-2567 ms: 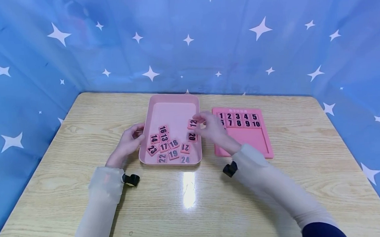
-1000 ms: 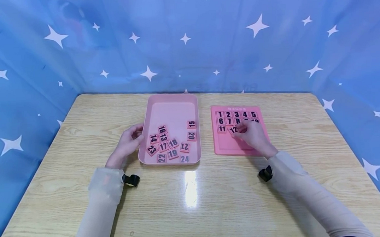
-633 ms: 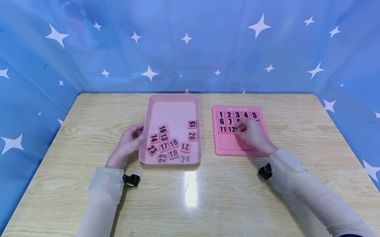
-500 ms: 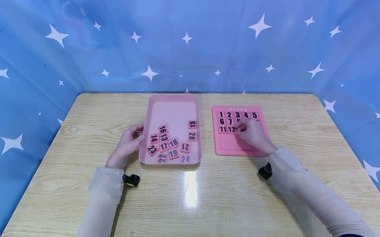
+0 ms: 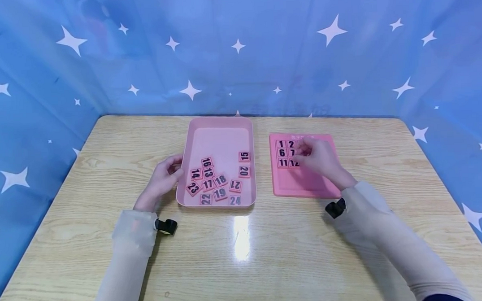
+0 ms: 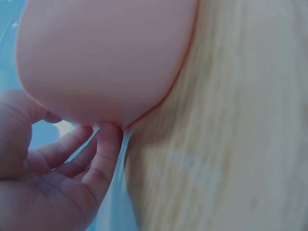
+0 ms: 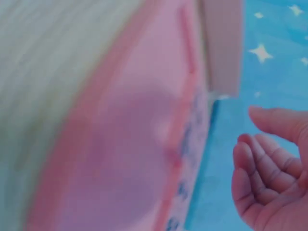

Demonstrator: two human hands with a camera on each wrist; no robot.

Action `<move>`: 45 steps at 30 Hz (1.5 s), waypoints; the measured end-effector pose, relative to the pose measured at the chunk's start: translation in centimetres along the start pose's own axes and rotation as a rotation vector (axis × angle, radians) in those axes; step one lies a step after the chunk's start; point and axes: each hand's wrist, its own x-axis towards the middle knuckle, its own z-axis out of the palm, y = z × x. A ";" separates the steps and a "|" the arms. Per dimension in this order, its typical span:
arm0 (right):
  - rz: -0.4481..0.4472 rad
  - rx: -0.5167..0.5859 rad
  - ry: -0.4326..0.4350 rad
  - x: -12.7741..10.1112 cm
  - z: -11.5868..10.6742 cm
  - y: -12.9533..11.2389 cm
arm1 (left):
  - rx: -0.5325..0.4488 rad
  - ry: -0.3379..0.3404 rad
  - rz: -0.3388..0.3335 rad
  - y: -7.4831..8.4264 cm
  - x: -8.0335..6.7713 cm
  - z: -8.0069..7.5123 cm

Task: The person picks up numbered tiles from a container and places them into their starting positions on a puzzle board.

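Hands: left hand [image 5: 161,180], fingers loosely curled, touching the outer wall of a pink rectangular plastic tray [image 5: 185,162] of loose numbered tiles [image 5: 214,183] on the wooden tabletop [image 5: 245,258]; right hand [image 5: 320,158] relaxed, empty, above the pink numbered puzzle board [image 5: 303,188]. Left wrist view alone shows fingertips [image 6: 108,137] meeting the tray's underside; right wrist view, blurred, shows the bare palm.

On the tabletop [image 5: 270,257] a pink tray [image 5: 220,133] stands left of a pink board [image 5: 307,188]. The tray holds loose number tiles [image 5: 214,183], 13 to 24, clustered toward its near end. The left hand [image 5: 161,181] rests against the tray's left wall, fingers relaxed. The right hand [image 5: 320,158] hovers over the board, fingers loosely curled, holding nothing visible and covering part of the seated tiles; 1, 2, 6, 7, 11 and 12 show. Starred blue cloth [image 5: 236,47] hangs behind.
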 end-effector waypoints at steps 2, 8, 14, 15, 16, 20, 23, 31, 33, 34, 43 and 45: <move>-0.016 0.049 -0.007 0.4 0.1 -1.2 | -0.001 0.002 0.000 0.0 0.0 0.0; -0.086 0.181 -0.035 1.3 2.0 -4.7 | -0.006 0.000 0.013 -0.1 0.0 0.0; -0.122 0.322 -0.116 1.9 4.8 -7.8 | -0.012 0.002 0.023 -0.2 0.0 0.0; -0.122 0.339 -0.131 2.0 5.3 -8.2 | -0.011 0.002 0.021 -0.2 0.0 0.0; -0.128 0.352 -0.145 2.1 5.8 -8.6 | -0.007 0.001 0.017 -0.1 0.0 0.0; -0.153 0.358 -0.181 2.2 7.8 -10.2 | 0.007 0.004 0.006 0.0 0.0 0.0; -0.162 0.375 -0.209 2.3 9.1 -11.0 | 0.014 0.012 0.006 0.1 -0.1 0.0; -0.090 0.417 -0.275 2.7 11.6 -12.4 | 0.024 0.015 0.004 0.1 0.0 0.1; -0.067 0.425 -0.284 2.8 12.1 -12.4 | 0.025 0.012 -0.002 0.1 0.0 0.0; -0.063 0.429 -0.288 2.8 12.3 -12.4 | 0.025 0.010 -0.006 0.1 0.0 0.0; -0.058 0.400 -0.294 3.6 13.9 -12.4 | 0.014 0.010 -0.021 0.4 -0.2 0.0; -0.032 0.381 -0.290 3.8 14.2 -12.4 | 0.010 0.007 -0.017 0.5 -0.2 0.0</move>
